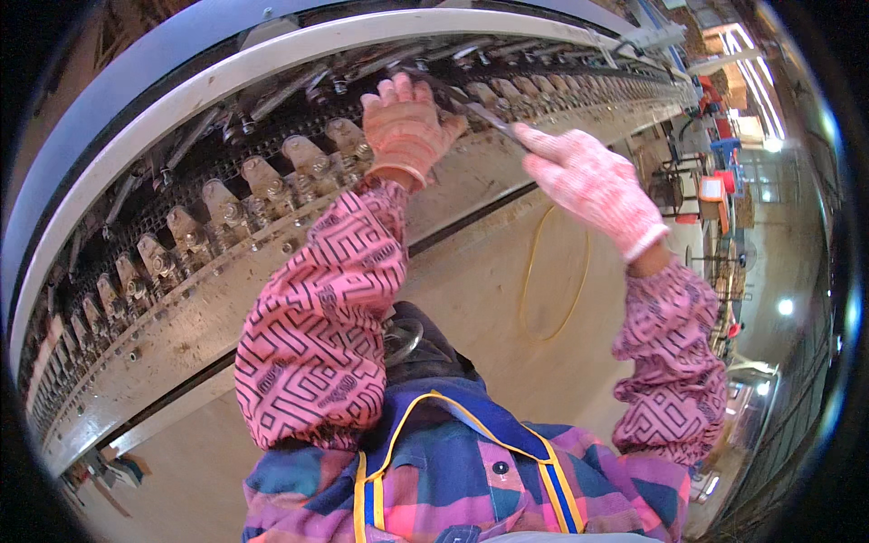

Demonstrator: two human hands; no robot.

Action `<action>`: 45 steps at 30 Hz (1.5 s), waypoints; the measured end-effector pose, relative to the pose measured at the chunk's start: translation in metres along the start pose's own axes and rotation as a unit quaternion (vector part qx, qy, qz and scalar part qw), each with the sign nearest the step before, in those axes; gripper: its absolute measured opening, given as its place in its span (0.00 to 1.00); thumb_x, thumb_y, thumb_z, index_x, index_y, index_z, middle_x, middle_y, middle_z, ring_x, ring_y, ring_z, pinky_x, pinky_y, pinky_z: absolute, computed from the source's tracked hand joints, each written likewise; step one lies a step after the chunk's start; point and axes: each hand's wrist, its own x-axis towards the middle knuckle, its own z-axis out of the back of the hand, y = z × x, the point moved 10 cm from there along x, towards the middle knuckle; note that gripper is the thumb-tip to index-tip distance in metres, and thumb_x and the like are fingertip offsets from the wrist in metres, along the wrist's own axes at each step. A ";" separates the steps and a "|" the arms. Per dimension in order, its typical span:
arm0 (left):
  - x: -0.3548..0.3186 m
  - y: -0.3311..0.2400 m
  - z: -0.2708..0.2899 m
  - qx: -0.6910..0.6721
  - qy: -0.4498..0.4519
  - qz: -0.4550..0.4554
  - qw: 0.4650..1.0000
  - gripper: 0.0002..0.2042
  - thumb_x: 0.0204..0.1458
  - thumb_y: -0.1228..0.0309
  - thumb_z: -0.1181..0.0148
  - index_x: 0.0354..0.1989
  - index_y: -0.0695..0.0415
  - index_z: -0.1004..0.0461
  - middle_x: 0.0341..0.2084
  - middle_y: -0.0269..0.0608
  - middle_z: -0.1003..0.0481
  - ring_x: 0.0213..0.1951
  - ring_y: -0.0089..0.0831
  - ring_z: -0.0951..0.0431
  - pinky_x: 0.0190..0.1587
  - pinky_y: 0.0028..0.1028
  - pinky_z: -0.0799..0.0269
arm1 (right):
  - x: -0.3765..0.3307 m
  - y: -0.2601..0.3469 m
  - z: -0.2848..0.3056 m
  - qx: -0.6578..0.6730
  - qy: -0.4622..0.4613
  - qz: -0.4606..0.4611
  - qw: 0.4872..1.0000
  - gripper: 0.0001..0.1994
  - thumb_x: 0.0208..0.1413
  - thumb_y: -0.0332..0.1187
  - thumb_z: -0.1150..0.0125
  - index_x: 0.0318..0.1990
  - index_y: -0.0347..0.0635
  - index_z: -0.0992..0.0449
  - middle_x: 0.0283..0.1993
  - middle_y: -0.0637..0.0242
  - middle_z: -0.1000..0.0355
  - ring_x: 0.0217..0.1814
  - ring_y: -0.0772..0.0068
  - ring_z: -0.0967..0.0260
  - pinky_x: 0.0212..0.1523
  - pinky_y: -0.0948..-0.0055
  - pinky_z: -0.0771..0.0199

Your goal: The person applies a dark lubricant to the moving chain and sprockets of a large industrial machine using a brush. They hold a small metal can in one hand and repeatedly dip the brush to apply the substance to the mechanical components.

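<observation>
My right hand (593, 185), in a pink-and-white knit glove, is closed around a flat, narrow metal blade (489, 118); its handle is hidden in the grip. The index finger lies along the blade, which slants up and left toward the machine's inner track. In a worn pinkish-orange glove, my left hand (403, 127) rests with fingers stretched over the dark chain track (249, 145), palm down beside the blade's far end. Just left of it stands a row of dusty metal brackets (303, 156) with bolts and springs. Whether the blade's tip touches anything is hard to tell.
The long machine's pale curved rail (226, 68) runs above the track. Its dusty lower ledge (484, 158) lies nearest me. A yellow cord (525, 308) loops down below the ledge. Red and blue equipment (720, 181) stands farther off at right.
</observation>
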 end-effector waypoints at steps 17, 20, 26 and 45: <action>0.004 0.051 -0.036 -0.057 0.146 0.022 0.987 0.44 0.53 0.31 0.48 0.67 0.57 0.32 0.72 0.49 0.40 0.66 0.47 0.31 0.68 0.39 0.37 | 0.027 0.018 -0.079 0.161 0.061 -0.079 0.982 0.24 0.68 0.47 0.49 0.69 0.56 0.32 0.50 0.53 0.23 0.56 0.49 0.26 0.58 0.54 0.27; 0.003 0.047 -0.029 -0.079 0.153 0.018 0.985 0.45 0.52 0.31 0.47 0.71 0.52 0.35 0.75 0.47 0.43 0.68 0.46 0.33 0.68 0.39 0.37 | 0.015 0.003 -0.094 0.193 -0.029 -0.047 0.980 0.25 0.66 0.47 0.46 0.69 0.57 0.31 0.49 0.50 0.22 0.55 0.46 0.26 0.57 0.53 0.27; 0.000 0.057 -0.024 -0.069 0.097 0.042 0.992 0.42 0.52 0.32 0.46 0.69 0.49 0.33 0.73 0.46 0.40 0.65 0.44 0.30 0.65 0.38 0.34 | -0.001 -0.011 -0.074 0.277 0.012 -0.094 0.956 0.23 0.65 0.43 0.42 0.67 0.57 0.28 0.37 0.50 0.22 0.35 0.56 0.25 0.42 0.63 0.24; -0.001 0.020 -0.019 -0.072 0.084 0.015 0.994 0.38 0.50 0.33 0.44 0.61 0.50 0.28 0.62 0.42 0.29 0.56 0.34 0.24 0.52 0.36 0.33 | 0.019 -0.011 0.000 0.066 0.064 -0.058 0.994 0.24 0.64 0.44 0.42 0.68 0.64 0.29 0.37 0.52 0.23 0.39 0.49 0.23 0.44 0.56 0.24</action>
